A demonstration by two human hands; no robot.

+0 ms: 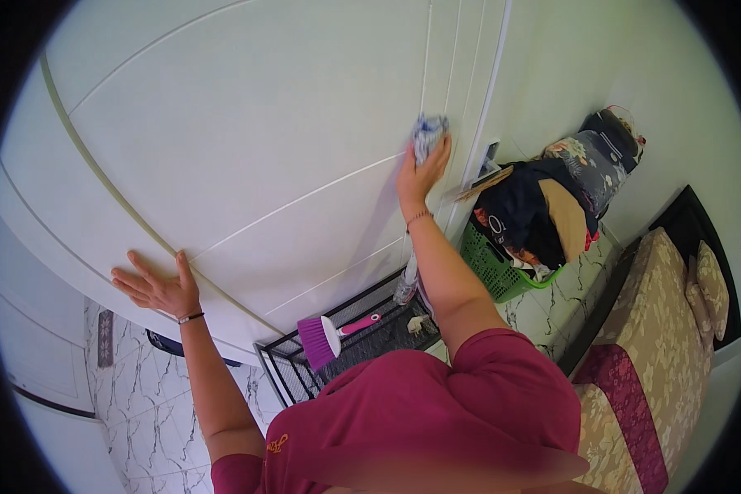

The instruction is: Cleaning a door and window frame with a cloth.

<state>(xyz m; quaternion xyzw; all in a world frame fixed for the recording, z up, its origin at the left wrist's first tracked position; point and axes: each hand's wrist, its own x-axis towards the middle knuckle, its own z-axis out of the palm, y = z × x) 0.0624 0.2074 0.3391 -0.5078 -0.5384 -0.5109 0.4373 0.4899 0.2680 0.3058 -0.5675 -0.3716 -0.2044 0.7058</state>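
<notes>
A crumpled blue-and-white cloth [430,133] is in my right hand [426,163], which is raised against the right part of a large white grooved panel [284,117], perhaps a door. Slight blur softens the cloth. Lower down on the left, my left hand [160,287] lies with fingers spread, near a yellowish edge strip [108,179] that runs down the white surface. It holds nothing. Below the panel, a purple-bristled brush [321,339] with a pink handle rests on a black mesh rack [370,355]. Beside it stands a clear plastic bottle [406,290], partly hidden by my right arm.
A green laundry basket [500,265] heaped with dark clothes [525,204] stands to the right. Behind it is a floral bundle [586,163]. A bed [642,321] with a patterned cover occupies the far right. Marbled floor tiles [154,395] show at lower left.
</notes>
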